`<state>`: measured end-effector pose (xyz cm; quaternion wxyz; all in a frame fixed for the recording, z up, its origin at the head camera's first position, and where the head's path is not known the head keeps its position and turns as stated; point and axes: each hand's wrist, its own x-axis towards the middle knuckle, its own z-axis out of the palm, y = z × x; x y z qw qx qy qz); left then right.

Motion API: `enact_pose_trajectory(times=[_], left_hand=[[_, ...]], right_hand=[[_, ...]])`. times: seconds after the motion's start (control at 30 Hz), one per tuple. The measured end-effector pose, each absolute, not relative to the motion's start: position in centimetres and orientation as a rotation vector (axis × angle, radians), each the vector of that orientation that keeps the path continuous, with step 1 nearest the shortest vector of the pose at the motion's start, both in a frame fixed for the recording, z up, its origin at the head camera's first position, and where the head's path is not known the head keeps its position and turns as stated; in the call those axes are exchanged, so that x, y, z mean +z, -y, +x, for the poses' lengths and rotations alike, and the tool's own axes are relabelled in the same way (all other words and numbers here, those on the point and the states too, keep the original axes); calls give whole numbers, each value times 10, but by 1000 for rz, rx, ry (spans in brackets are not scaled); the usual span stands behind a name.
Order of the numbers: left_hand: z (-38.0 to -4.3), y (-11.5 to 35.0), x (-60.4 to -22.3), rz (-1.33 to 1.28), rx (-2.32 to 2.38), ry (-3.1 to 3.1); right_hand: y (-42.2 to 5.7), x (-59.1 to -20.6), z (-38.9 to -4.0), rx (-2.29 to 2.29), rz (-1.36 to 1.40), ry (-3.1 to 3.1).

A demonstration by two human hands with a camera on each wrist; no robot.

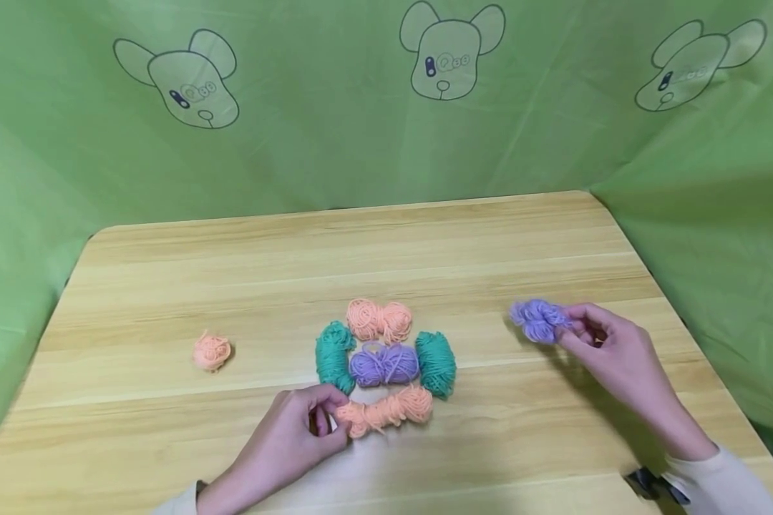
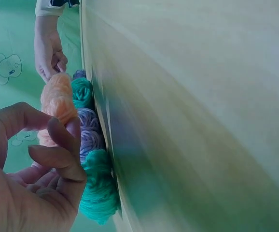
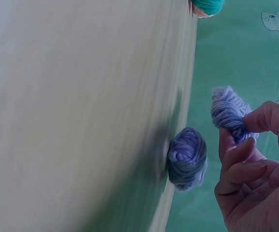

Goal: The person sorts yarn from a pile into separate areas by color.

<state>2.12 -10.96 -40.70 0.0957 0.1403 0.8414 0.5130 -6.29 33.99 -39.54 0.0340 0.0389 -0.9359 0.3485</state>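
Note:
My left hand [image 1: 299,425] pinches the left end of a peach yarn skein [image 1: 389,410]. In the left wrist view that skein [image 2: 58,99] hangs above the table surface. Just beyond it lie a purple skein [image 1: 384,365], a teal skein [image 1: 335,357] to its left, another teal skein [image 1: 436,363] to its right and a peach skein [image 1: 378,320] behind. Out to the right, my right hand [image 1: 618,350] holds a purple skein [image 1: 538,320] between thumb and fingers, off the table. A further purple skein [image 3: 187,158] rests on the table beside it in the right wrist view.
A small peach yarn bundle [image 1: 212,351] sits alone on the left of the wooden table [image 1: 264,286]. Green sheeting [image 1: 335,143] with printed animal heads rises behind the table and along both sides. A black strap or clip [image 1: 647,484] shows at the right sleeve.

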Motion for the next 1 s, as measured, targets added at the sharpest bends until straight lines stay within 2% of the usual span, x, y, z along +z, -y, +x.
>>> enact_pose_trajectory(times=[1.0], left_hand=[[12,122,-388,416,1647,-2594]], right_hand=[[-350,-401,-69,922,86,3062]])
